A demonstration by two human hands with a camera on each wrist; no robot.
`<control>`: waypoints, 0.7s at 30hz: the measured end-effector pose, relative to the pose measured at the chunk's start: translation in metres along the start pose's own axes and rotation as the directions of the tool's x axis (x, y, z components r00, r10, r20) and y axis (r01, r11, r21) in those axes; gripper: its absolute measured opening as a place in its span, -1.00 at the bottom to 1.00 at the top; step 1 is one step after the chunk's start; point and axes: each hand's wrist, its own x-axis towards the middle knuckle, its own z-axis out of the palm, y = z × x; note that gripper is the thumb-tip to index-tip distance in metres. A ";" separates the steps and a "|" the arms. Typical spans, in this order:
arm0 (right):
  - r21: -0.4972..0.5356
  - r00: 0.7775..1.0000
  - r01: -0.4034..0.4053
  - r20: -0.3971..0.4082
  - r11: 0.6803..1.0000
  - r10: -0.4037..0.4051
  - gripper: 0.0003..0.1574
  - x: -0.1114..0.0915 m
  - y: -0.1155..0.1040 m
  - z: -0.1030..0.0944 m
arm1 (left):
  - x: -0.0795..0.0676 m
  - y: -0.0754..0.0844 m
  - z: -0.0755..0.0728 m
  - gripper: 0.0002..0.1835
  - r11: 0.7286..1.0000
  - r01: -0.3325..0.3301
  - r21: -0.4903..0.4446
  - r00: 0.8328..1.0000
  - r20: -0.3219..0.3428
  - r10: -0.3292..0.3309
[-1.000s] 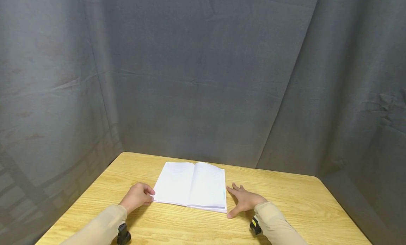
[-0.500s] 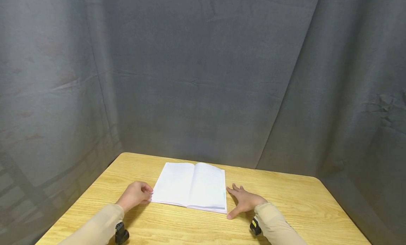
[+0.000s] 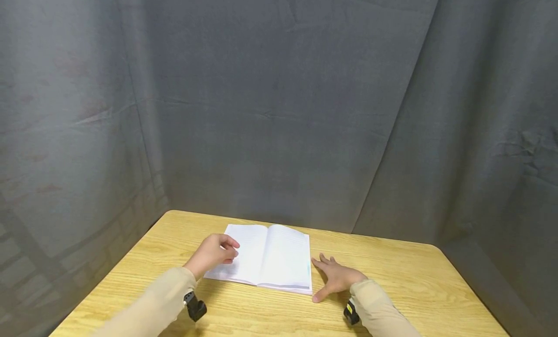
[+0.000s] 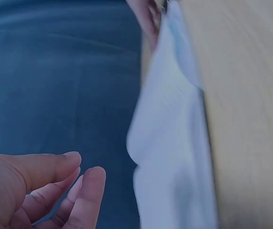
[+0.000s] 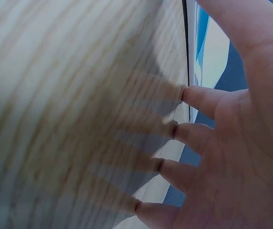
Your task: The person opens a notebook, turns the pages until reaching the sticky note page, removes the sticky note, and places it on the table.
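Observation:
An open notebook (image 3: pixel 285 259) with white, faintly lined pages lies on the wooden table. Over its left page hovers my left hand (image 3: pixel 213 253), fingers loosely bent and holding nothing. The left wrist view shows a gap between that hand's thumb and fingertips (image 4: pixel 93 179), with the notebook (image 4: pixel 170 138) off to the side. My right hand (image 3: pixel 337 275) is spread beside the notebook's right edge. Its fingertips (image 5: pixel 172 169) rest on the table in the right wrist view, close along the book's edge.
The wooden table (image 3: pixel 414 288) has rounded far corners. Grey cloth (image 3: pixel 261 109) hangs behind it and along both sides. A small black camera is strapped at each wrist, below beige sleeves (image 3: pixel 161 298).
My left hand first slid slightly left at the notebook's lower left corner, then let go, rose and moved right over the left page. The right hand has stayed in place.

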 end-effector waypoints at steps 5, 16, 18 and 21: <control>-0.007 1.000 -0.008 -0.006 1.000 0.008 0.45 0.000 0.000 0.000 | 0.008 0.022 0.018 -0.88 0.995 -0.083 -0.061 0.995 0.048 0.086; -0.027 1.000 -0.018 -0.020 0.999 0.017 0.45 0.002 -0.001 0.000 | 0.019 0.057 0.074 -0.85 0.973 -0.180 -0.146 0.953 0.218 0.209; -0.035 0.999 -0.021 -0.025 0.999 0.020 0.45 0.002 -0.002 0.000 | 0.019 0.059 0.084 -0.87 0.974 -0.168 -0.154 0.949 0.242 0.202; -0.045 0.999 -0.019 -0.030 0.999 0.017 0.44 0.002 -0.002 0.001 | 0.018 0.060 0.100 -0.89 0.974 -0.150 -0.167 0.944 0.271 0.191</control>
